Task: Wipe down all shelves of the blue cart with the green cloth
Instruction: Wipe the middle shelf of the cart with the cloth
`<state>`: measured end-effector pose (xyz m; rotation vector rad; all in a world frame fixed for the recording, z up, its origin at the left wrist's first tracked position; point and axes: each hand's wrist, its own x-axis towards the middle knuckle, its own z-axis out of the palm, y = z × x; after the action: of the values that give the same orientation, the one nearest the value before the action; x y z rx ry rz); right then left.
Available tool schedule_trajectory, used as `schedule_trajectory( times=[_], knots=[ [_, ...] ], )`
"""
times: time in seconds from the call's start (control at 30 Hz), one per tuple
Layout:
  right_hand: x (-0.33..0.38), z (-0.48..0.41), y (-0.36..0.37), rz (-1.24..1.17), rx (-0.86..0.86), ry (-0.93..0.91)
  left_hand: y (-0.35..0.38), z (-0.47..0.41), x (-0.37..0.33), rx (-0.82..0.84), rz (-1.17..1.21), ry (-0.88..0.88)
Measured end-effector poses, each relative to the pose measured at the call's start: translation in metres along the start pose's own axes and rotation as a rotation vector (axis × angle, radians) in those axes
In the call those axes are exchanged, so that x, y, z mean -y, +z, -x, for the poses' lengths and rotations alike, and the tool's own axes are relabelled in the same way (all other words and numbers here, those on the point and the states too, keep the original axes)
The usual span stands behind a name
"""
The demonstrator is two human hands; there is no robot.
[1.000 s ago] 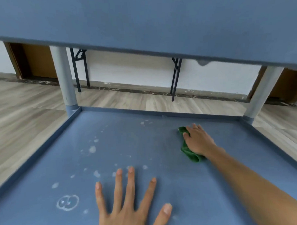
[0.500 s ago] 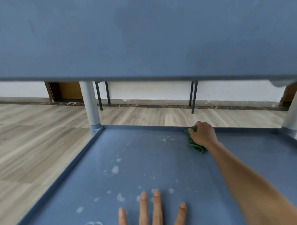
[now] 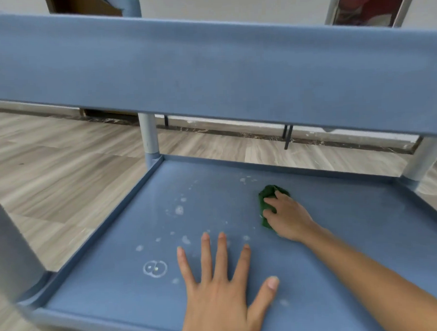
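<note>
Near rim of the shelf (image 3: 106, 320) runs across the bottom left: a low raised lip, smooth blue plastic. A blurred grey post (image 3: 10, 249) stands at the near left corner.

My left grip (image 3: 218, 290) lies flat on the shelf, palm down, fingers straight and spread, holding nothing. Just left of it is a white double-ring mark (image 3: 155, 269). Pale chalky spots (image 3: 179, 210) scatter from my fingertips toward the far left corner.

Bare matte blue surface opens to the right of my right forearm, out to the right lip. There is also bare surface between the spots and the left lip.

My right grip (image 3: 287, 217) is farther in, right of centre, with fingers curled over the cloth (image 3: 267, 192) and pressing it onto the shelf. The cloth is dark green, bunched into a wad, sticking out ahead of and left of my fingers, partly hidden under the palm. It sits well apart from the left grip, near the far lip but not touching it. A few faint spots lie just beyond it.

The far lip is straight, with round grey posts at both far corners; the left post (image 3: 148, 136) is upright. The upper shelf (image 3: 208, 65) is a broad blue slab overhead, low over the work area. Beyond it are a pale wood-plank floor (image 3: 49, 160) and the base of a white wall.
</note>
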<state>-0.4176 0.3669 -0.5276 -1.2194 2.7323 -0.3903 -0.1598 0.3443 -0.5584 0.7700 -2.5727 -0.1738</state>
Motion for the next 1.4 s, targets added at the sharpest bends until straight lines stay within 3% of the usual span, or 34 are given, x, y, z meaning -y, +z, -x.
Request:
schedule_trajectory(
  times=[0.3, 0.43, 0.6, 1.0, 1.23, 1.4],
  knots=[
    [0.054, 0.214, -0.002, 0.081, 0.147, -0.022, -0.02, 0.002, 0.024, 0.107, -0.128, -0.055],
    [0.059, 0.243, 0.003, 0.083, 0.171, 0.028, -0.027, 0.003, 0.031, 0.214, -0.13, -0.091],
    [0.05, 0.172, 0.013, 0.114, 0.087, 0.045, -0.027, 0.003, 0.028, 0.258, -0.112, -0.087],
    [0.013, -0.099, 0.008, -0.062, -0.182, 0.161, -0.007, 0.003, 0.029, 0.117, -0.102, -0.03],
    [0.012, -0.141, 0.001, -0.058, -0.278, 0.22, -0.004, 0.001, 0.033, 0.071, -0.079, -0.032],
    [0.014, -0.12, 0.004, 0.061, -0.196, 0.153, -0.01, 0.003, 0.03, 0.116, -0.06, -0.078]
  ],
)
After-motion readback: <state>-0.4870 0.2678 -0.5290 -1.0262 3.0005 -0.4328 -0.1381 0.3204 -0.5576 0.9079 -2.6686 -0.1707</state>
